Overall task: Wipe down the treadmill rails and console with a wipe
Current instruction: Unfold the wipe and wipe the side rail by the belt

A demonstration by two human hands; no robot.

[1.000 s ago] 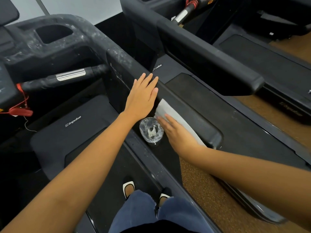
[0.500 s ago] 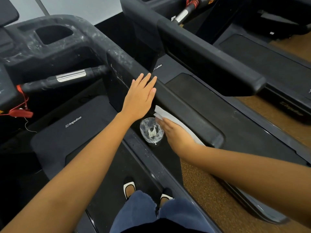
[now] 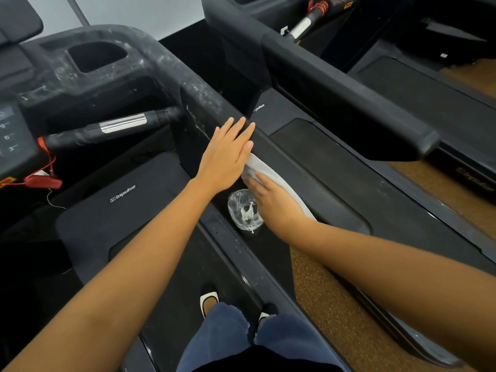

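While the right hand (image 3: 271,196) presses the white folded wipe (image 3: 271,171) flat against the black padded treadmill rail (image 3: 316,183), the left hand (image 3: 225,157) (open, empty) steadies beside it; long overlapping strokes should serve best.

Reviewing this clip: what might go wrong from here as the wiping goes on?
1. The right hand presses the wipe right beside the left hand lying flat on the rail; a stroke toward the console probably runs into it.
2. A clear plastic cup sits just below the right hand; a sweep may knock it over.
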